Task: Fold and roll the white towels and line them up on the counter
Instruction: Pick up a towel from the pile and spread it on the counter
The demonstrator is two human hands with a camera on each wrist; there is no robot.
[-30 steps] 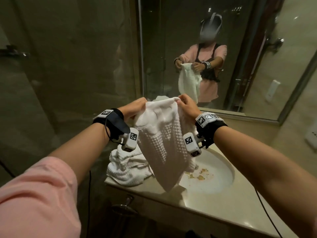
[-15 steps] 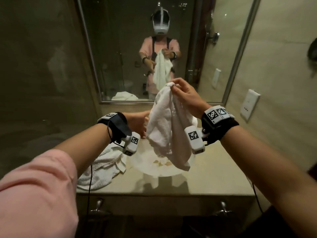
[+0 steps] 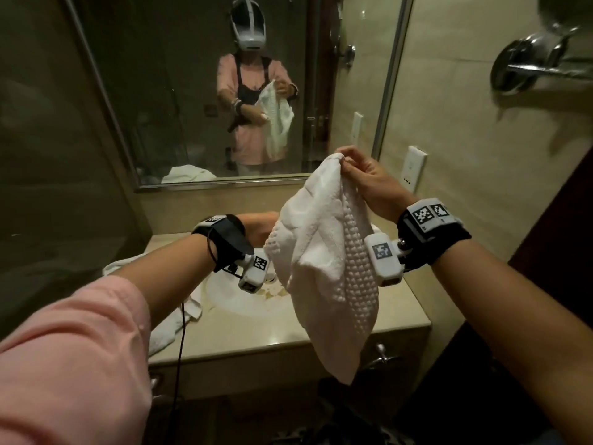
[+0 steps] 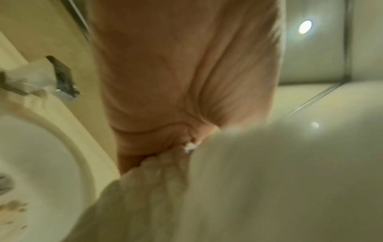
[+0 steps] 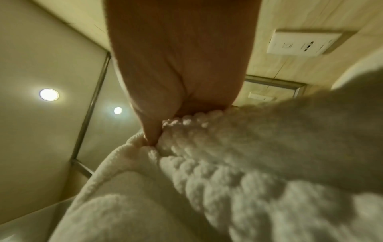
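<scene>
Here the right hand (image 3: 365, 181) pinches a top corner of the white towel (image 3: 324, 271), which hangs bunched above the sink (image 3: 224, 297), while the left hand (image 3: 260, 224) grips its lower left edge, so finding the matching corner and drawing the cloth flat comes first.

Nubbly cloth towel (image 3: 324, 277), glossy counter (image 3: 256, 332)

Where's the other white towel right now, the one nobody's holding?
In the head view, the crumpled white towel lies on the counter left of the sink, partly hidden behind the left forearm.
</scene>
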